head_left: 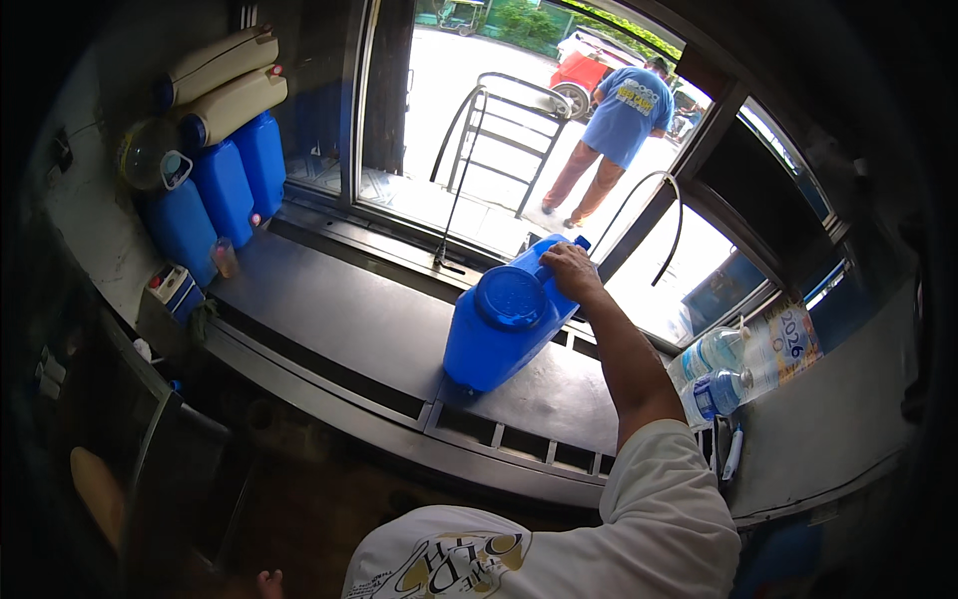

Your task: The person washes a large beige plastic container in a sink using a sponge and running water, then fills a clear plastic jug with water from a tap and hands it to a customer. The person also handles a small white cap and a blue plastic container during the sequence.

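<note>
A blue slim water jug point(489, 344) with a big round lid stands on the metal counter, near the open window. My right hand point(571, 272) reaches across and is closed round the handle at the jug's top, beside a small blue cap point(583, 243). Part of the handle is hidden under my fingers. At the lower edge a bit of what looks like my left hand point(269, 584) shows; too little of it is visible to tell what its fingers do.
Several blue jugs point(222, 190) and two beige jugs point(235, 105) are stacked at the left. Clear bottles point(715, 394) lie at the right. Slots point(524, 443) cut the counter point(329, 314). Outside stand a hand truck point(509, 140) and a bending person in blue point(624, 120).
</note>
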